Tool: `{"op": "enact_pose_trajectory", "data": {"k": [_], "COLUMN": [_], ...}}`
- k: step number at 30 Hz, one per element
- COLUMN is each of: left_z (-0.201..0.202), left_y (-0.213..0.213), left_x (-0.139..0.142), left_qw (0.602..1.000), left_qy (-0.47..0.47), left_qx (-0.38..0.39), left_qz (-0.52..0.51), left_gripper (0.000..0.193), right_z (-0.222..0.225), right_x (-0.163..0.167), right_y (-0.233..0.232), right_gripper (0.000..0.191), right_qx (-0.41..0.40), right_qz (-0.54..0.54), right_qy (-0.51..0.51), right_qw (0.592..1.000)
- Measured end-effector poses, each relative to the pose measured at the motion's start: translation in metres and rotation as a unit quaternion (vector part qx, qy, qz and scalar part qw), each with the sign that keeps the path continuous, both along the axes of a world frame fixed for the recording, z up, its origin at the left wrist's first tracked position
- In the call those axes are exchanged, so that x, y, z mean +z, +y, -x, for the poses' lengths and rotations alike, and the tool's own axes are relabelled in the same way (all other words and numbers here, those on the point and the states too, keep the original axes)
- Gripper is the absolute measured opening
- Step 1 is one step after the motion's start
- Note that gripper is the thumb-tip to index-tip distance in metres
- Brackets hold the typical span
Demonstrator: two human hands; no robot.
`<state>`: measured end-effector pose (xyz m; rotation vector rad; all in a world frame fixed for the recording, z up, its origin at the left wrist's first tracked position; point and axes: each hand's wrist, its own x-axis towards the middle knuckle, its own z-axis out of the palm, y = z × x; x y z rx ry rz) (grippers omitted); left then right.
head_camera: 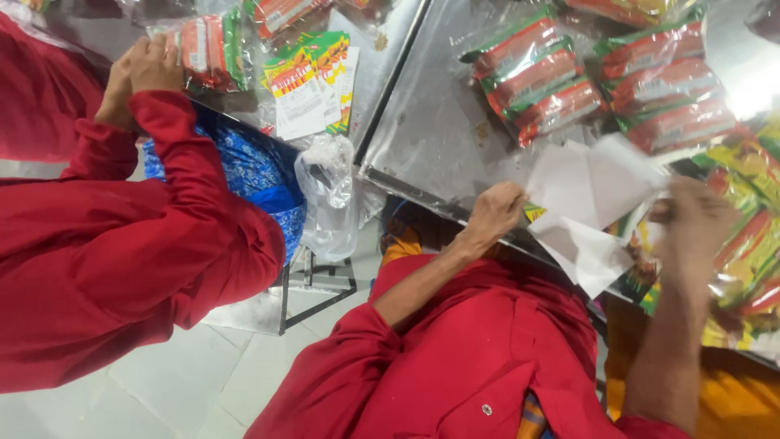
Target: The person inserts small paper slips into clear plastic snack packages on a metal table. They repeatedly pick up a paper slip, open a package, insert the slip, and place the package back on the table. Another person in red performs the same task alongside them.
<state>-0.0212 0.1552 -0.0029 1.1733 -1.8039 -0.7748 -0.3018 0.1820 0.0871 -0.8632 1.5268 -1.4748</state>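
A shiny steel table [439,138] carries clear bags of red-and-green packets [536,77], more of them [674,89] toward its right edge. White paper sheets [589,203] overhang the near edge, with bright printed wrappers [751,236] at the near right corner. A second steel table [382,73] (butted against the left edge) holds printed cards [313,81].

Matt white paper sheets [589,191], glossy plastic packets [536,77], shiny metal table [431,130].

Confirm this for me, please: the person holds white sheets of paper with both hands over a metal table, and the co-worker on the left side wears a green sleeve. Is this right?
Not quite: the co-worker's sleeve is red, not green, as the head view shows. The rest holds: the left hand and the right hand hold white sheets of paper over the metal table.
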Motion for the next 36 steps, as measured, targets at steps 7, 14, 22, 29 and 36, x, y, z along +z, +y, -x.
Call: {"op": "enact_pose_trajectory", "data": {"k": [7,14,22,29,36], "left_z": [-0.050,-0.045,-0.020,-0.014,-0.029], "left_y": [-0.034,-0.140,-0.236,-0.260,-0.268], "left_x": [-0.024,0.030,0.019,0.019,0.030], "left_qw": [0.974,0.936,0.981,0.982,0.975], "left_qy": [-0.209,0.308,0.141,0.074,-0.093], "left_qx": [-0.078,-0.003,0.117,0.167,0.198], "left_qz": [-0.047,-0.170,-0.056,0.035,-0.037], "left_gripper": [0.015,0.056,0.037,0.026,0.066], "right_z": [0.027,-0.030,-0.057,-0.055,-0.075], "right_x": [0.061,0.049,0.028,0.007,-0.012], "right_y": [-0.047,-0.152,-0.234,-0.244,-0.224], "right_gripper": [0.010,0.021,0.033,0.026,0.038], "right_qx": [0.086,0.330,0.496,0.455,0.289], "right_qz": [0.074,0.137,0.159,0.125,-0.058], "right_qy": [0.134,0.466,0.495,0.470,0.537], "right_qw": [0.985,0.809,0.695,0.746,0.790]}}
